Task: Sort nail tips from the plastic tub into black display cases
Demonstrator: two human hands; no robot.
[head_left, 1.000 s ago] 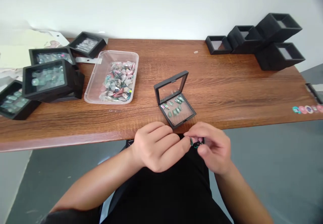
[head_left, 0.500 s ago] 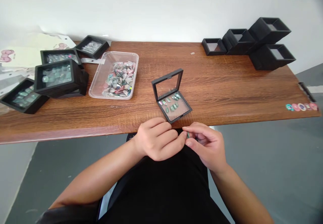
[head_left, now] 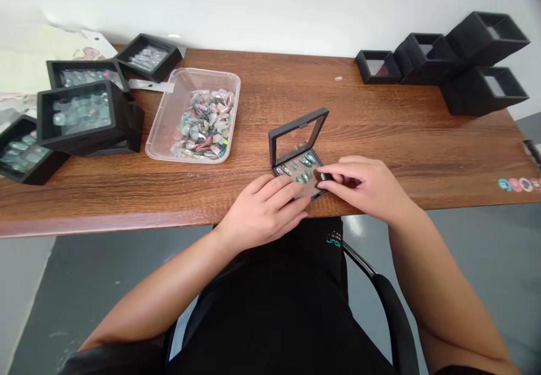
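Note:
A small black-framed display case (head_left: pixel 298 123) stands near the table's front edge, its clear lid tilted up. Several green press-on nails (head_left: pixel 305 177) lie in rows on its clear film, a few with pink or white decoration. My right hand (head_left: pixel 367 186) is at the case's right side, thumb and forefinger pinching a single green press-on nail (head_left: pixel 323 177) just over the film. Fingers stretched out, my left hand (head_left: pixel 270 208) lies across the front left of the case, touching it and holding nothing. Its fingers cover part of the film and the front rim.
Left of the case sits a clear plastic tub (head_left: pixel 154 138) heaped with loose press-on nails (head_left: pixel 207 124). Filled black cases (head_left: pixel 80 144) are piled farther left by printed cards (head_left: pixel 25 59). Black cases (head_left: pixel 426 62) stack at the back right. Round stickers (head_left: pixel 525 184) mark the right edge.
Both hands have moved up from below the table edge to the case. My right hand has carried the green nail over the film; my left hand has opened out onto the case front.

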